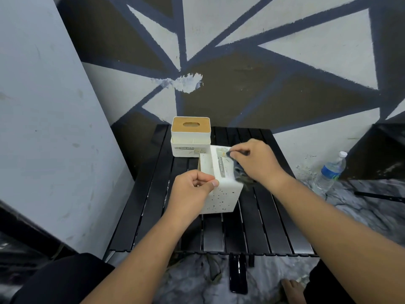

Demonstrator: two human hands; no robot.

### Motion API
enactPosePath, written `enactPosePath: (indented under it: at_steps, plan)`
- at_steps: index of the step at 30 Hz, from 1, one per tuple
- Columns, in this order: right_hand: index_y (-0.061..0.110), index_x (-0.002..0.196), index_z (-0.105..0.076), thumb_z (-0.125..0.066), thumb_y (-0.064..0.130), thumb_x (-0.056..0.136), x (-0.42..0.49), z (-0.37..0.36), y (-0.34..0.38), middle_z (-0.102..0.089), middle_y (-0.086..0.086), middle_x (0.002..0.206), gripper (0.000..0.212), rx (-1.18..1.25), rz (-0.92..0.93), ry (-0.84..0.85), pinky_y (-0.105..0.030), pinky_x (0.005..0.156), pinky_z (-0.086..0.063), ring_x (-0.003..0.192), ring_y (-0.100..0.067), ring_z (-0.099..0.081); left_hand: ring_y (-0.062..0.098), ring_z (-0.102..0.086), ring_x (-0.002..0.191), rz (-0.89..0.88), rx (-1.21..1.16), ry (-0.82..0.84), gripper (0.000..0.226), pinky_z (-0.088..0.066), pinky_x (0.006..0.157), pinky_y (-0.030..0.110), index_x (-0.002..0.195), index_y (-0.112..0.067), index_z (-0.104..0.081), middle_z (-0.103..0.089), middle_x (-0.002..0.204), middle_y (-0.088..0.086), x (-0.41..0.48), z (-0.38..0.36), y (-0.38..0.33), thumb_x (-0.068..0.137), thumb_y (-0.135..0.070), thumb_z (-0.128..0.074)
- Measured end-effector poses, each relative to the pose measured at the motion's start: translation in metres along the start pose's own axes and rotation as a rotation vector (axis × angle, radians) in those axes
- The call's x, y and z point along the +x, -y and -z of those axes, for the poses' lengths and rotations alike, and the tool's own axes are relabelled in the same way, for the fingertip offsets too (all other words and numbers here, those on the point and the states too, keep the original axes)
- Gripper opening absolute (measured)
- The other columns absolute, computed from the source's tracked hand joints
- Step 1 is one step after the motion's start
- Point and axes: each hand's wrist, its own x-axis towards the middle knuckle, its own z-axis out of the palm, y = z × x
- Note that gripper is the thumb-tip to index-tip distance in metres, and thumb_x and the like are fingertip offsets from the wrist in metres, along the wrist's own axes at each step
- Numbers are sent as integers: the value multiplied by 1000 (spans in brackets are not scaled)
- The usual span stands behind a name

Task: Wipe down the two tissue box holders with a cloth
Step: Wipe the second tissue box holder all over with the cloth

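Tipped tissue holder (221, 185) between both hands, cloth (238, 170) atop.

A: Your left hand (192, 190) grips the near tissue box holder (223, 195), which lies tipped on its side on the black slatted bench (274, 218).

B: Your right hand (256, 163) pinches a dark cloth (239, 170) against its labelled face. The second holder (186, 151) stands upright just behind, with its wooden lid (178, 126) on top. A water bottle (331, 172) stands on the floor (372, 207) to your right.

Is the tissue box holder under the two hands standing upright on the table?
No, the near holder lies tipped over with its label face up, the left hand gripping it; only the far holder stands upright.
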Motion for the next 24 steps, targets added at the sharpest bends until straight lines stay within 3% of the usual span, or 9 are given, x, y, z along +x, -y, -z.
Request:
enactPosePath:
  at_steps: [3, 5, 9, 12, 14, 18, 24]
  plan:
    - [30, 99, -86, -75, 23, 99, 37, -1, -10, -76, 19, 87, 13, 26, -59, 8, -29, 92, -58, 92, -5, -70, 21, -76, 89, 21, 14, -2, 5, -60, 85, 26, 91, -20, -82, -81, 89, 5, 2, 5, 1, 92, -19, -87]
    - [27, 99, -87, -77, 21, 99, 48, 1, -12, -81, 12, 89, 12, 99, -112, 22, -34, 95, -61, 92, -7, -74, 19, -77, 93, 30, 18, 4, 5, -60, 90, 31, 91, -21, -82, -81, 88, 0, 2, 7, 2, 92, -20, -87]
    - [33, 95, -85, -75, 22, 101, 20, 2, -8, -76, 15, 78, 16, 124, -55, 24, -25, 68, -56, 67, -2, -70, 20, -77, 92, 31, -7, 2, 5, -59, 86, 25, 90, -20, -82, -81, 87, 1, 1, 7, 3, 92, -20, -87]
    - [34, 102, -86, -77, 27, 99, -33, -4, -10, -68, 13, 92, 11, 64, 58, -50, -19, 77, -51, 86, -4, -66, 20, -77, 91, 29, -12, 3, 5, -60, 86, 26, 90, -20, -82, -81, 86, 2, 1, 6, 4, 91, -20, -88]
    - [34, 104, -86, -79, 23, 98, -57, 0, -11, -68, 12, 96, 14, 164, 54, -24, -12, 79, -48, 91, -5, -66, 18, -78, 90, 21, -19, -12, 6, -61, 88, 29, 90, -21, -82, -81, 85, -1, 1, 5, 4, 91, -21, -88]
    - [35, 100, -86, -80, 20, 97, -65, 11, -18, -71, 12, 96, 17, 239, 25, 1, -17, 81, -52, 91, -7, -68, 7, -77, 88, -57, 42, -41, 7, -61, 87, 30, 88, -27, -81, -81, 87, -11, -13, -7, 7, 92, -25, -87]
    - [35, 105, -85, -78, 22, 98, -54, 18, -36, -65, 16, 96, 16, 74, 58, -117, -21, 81, -50, 91, -2, -65, -4, -68, 86, -358, 495, 48, 3, -58, 74, 27, 97, -38, -80, -71, 96, -37, -39, -24, 8, 97, -40, -79]
